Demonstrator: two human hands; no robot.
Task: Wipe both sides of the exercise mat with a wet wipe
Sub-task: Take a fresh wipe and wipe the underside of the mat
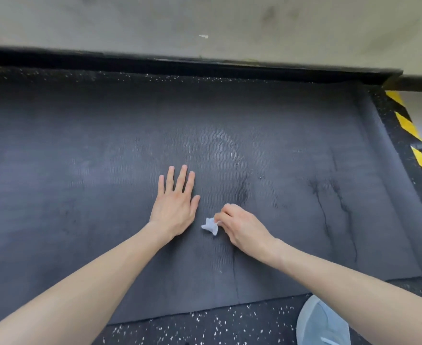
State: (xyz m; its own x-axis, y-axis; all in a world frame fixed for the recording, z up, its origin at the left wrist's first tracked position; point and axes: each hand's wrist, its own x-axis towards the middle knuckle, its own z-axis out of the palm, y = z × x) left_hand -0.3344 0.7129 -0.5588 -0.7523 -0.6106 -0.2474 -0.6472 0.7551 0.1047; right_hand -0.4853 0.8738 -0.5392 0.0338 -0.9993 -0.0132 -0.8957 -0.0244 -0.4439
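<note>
Spots may get missed: right hand [245, 227] pinches a tiny crumpled white wipe [210, 226]; flat left hand [174, 207] presses dark ribbed mat [80, 145].

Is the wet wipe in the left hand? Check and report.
No, the right hand pinches the crumpled wet wipe, while the left hand lies flat, fingers straight, on the exercise mat.

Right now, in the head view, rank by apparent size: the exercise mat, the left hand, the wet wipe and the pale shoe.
1. exercise mat, by far.
2. pale shoe and left hand: not ranked; the shoe is nearer and cut off by the frame.
3. wet wipe, pinched in the right hand.
</note>
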